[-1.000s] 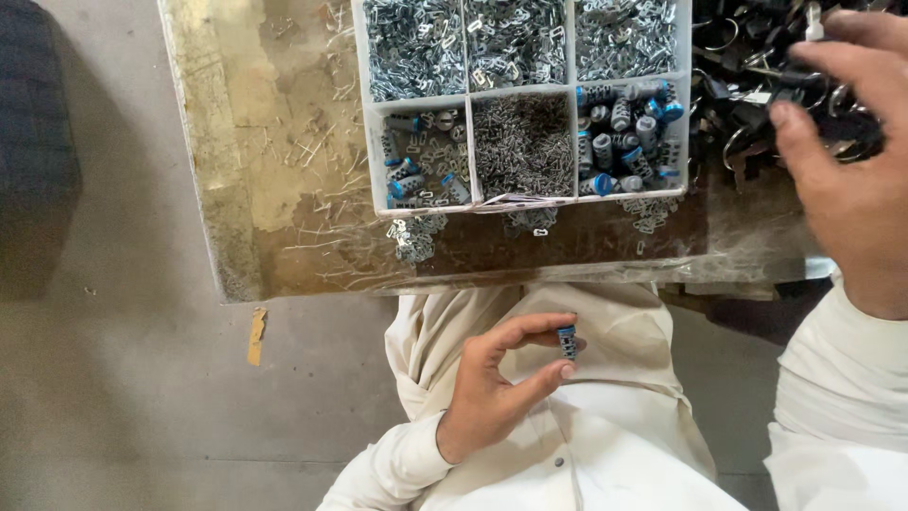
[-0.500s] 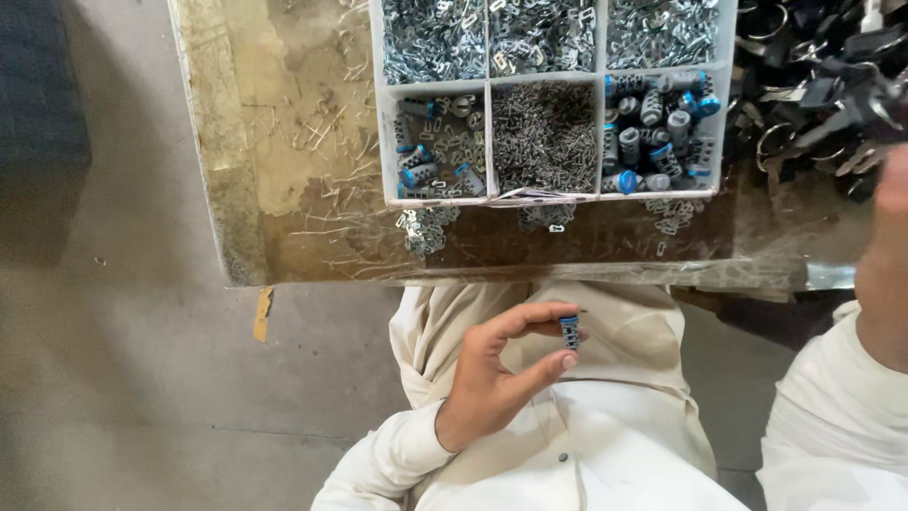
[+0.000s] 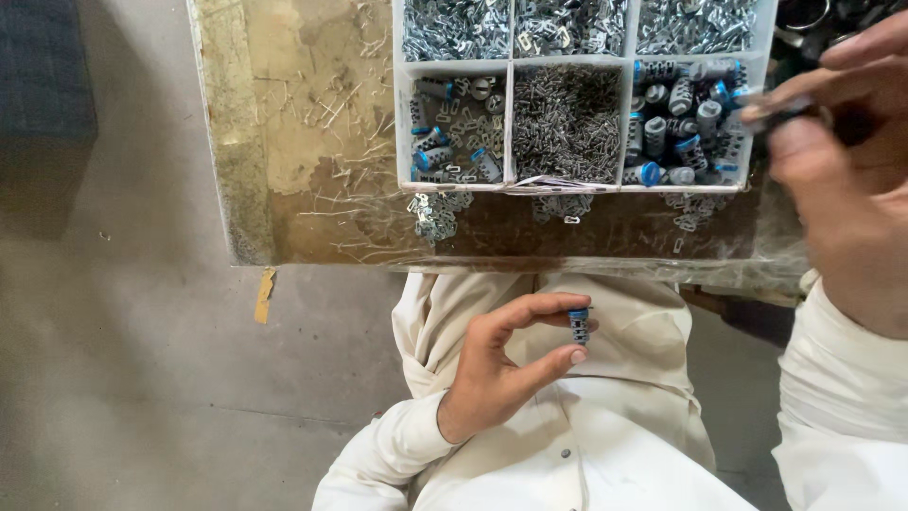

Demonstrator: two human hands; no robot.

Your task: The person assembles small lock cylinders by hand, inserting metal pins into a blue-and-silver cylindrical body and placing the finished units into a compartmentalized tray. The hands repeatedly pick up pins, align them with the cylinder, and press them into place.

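Over your lap, your left hand (image 3: pixel 501 374) pinches a small blue-capped spring (image 3: pixel 579 325); your right hand (image 3: pixel 842 180) grips a dark piece (image 3: pixel 790 112) near the tray (image 3: pixel 511 123). Joining them needs careful alignment.

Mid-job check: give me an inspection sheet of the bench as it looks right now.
Surface: worn board, scratched, stray wire bits.
Job's things: small grey spool with blue cap; white divided tray of metal clips, wire pieces and blue-capped spools.
Clutter: loose clips spilled in front of the tray.
Grippers: left hand pinches the spool between thumb and forefinger; right hand raised, blurred, grips a small dark piece.
Cables: nothing seen.
Surroundings: grey concrete floor.
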